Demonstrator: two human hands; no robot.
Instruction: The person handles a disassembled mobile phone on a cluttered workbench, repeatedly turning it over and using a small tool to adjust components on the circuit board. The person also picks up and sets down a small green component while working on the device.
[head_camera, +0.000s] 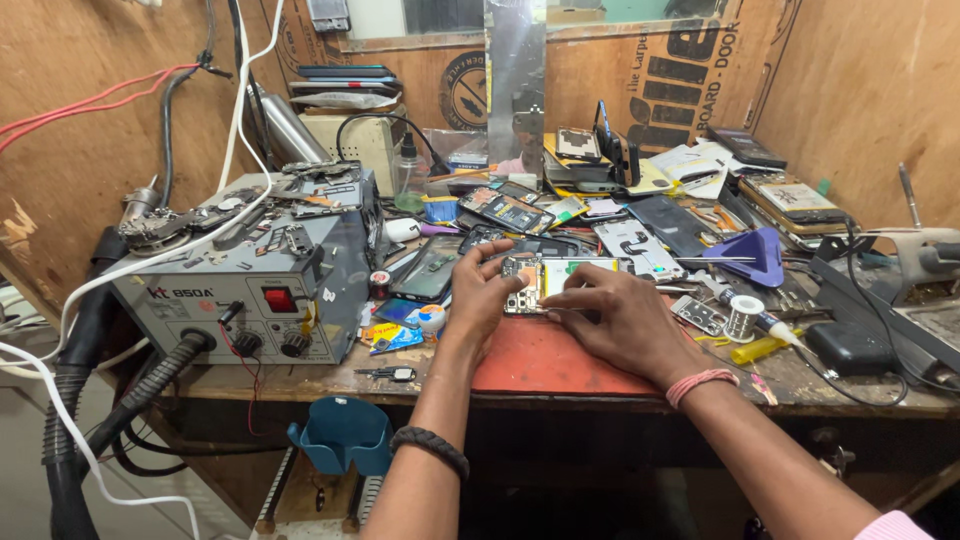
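A cluttered wooden workbench (300, 385) is being viewed from above, walled in by plywood. At nine o'clock a grey hot-air rework station (245, 290) is standing, with thick black hoses (85, 400) hanging off its front. At the centre, towards six o'clock, a red work mat (545, 365) is lying at the bench edge. At one to three o'clock, phone parts, screens and circuit boards are being left in loose heaps, with a blue triangular tool stand (755, 255) at two o'clock.

An opened phone (555, 280), back cover off and innards exposed, is being worked on at the mat's far edge, near the picture's middle. It is being steadied by the left hand (480, 295), whose fingers are curled against its left end. The right hand (620, 315) is being pressed on the phone's lower edge with fingers drawn together; whether a fine tool is pinched there cannot be told.

A small solder spool (743, 318) is sitting at three o'clock, just beside the right wrist.

Judging from the crowding, the spool could be swept off by a wrist movement, and the exposed board could be scratched if the phone is being allowed to slide.
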